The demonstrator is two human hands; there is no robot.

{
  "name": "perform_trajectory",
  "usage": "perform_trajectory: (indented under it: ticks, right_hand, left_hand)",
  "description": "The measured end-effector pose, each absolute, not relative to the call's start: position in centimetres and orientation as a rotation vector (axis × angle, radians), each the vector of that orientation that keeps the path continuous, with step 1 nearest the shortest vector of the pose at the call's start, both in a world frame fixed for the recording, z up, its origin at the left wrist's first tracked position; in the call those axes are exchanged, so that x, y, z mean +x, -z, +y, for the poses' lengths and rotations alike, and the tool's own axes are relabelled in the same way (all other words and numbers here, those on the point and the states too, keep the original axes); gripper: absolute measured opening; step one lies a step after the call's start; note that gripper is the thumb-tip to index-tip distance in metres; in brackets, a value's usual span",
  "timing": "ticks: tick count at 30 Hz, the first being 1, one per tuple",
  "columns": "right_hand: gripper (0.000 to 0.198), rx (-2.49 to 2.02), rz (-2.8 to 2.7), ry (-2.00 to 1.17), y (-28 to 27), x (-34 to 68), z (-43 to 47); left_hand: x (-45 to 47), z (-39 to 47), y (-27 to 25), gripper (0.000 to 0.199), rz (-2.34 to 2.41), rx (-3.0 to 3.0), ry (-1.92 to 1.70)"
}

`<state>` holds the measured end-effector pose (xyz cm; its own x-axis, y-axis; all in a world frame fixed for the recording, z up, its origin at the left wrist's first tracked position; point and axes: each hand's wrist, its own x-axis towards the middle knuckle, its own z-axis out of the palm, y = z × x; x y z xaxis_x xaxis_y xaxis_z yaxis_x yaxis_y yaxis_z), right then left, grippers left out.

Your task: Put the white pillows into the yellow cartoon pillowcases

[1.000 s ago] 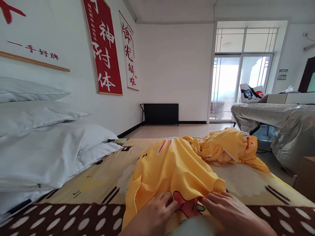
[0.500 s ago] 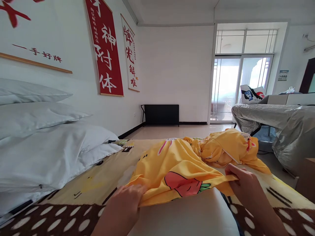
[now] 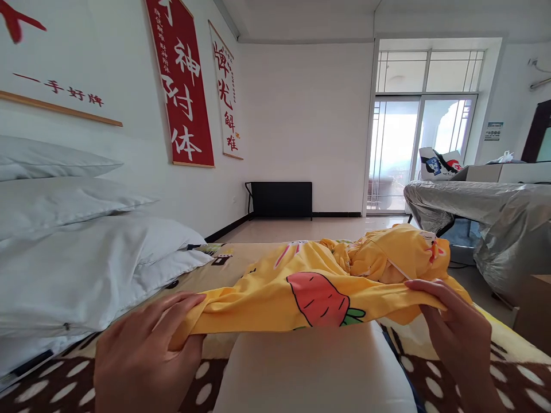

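A yellow pillowcase printed with a red carrot is stretched between my two hands, its near edge pulled taut. My left hand grips the left corner, thumb below and fingers above. At the right end, my right hand pinches the edge between thumb and fingers. Under and in front of this edge lies a plump white pillow; its far end is hidden by the cloth, so I cannot tell how far in it reaches. Beyond, a crumpled yellow cloth bundle lies against the pillowcase.
Several white pillows are stacked at the left. Beneath everything spreads a beige and brown spotted blanket. A silver-covered table stands at the right, with a cardboard box below. A black panel leans by the far wall.
My hands have moved apart, the left going left and the right going right. The pillowcase's near edge has risen and is stretched wider, and more of the white pillow shows.
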<state>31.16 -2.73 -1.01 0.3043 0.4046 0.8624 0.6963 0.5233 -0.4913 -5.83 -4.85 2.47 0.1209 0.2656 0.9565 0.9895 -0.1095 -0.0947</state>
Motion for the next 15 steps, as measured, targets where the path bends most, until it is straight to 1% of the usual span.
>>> perform_trajectory:
  ticks: [4, 6, 9, 12, 15]
  right_hand:
    - [0.031, -1.239, -1.177, 0.206, 1.2, 31.6, -2.2]
    - [0.032, -1.233, -1.164, 0.240, 1.1, 31.8, -2.0]
    - [0.028, -1.118, -1.173, 0.238, 1.1, 31.8, -1.8]
    - [0.023, -0.914, -1.228, 0.001, 1.1, 31.7, -1.8]
    - [0.020, -0.775, -1.250, -0.284, 1.3, 31.6, -1.6]
  left_hand:
    - [-5.3, -4.7, -2.7, 0.023, -1.403, -1.429, 1.269]
    - [-5.4, -4.4, -2.7, 0.020, -1.408, -1.487, 1.492]
    - [-5.6, -4.6, -2.9, 0.014, -1.350, -1.760, 1.820]
    - [-5.3, -5.6, -3.2, 0.008, -1.365, -1.982, 1.967]
    - [-4.9, -6.7, -3.4, 0.007, -1.386, -2.132, 2.094]
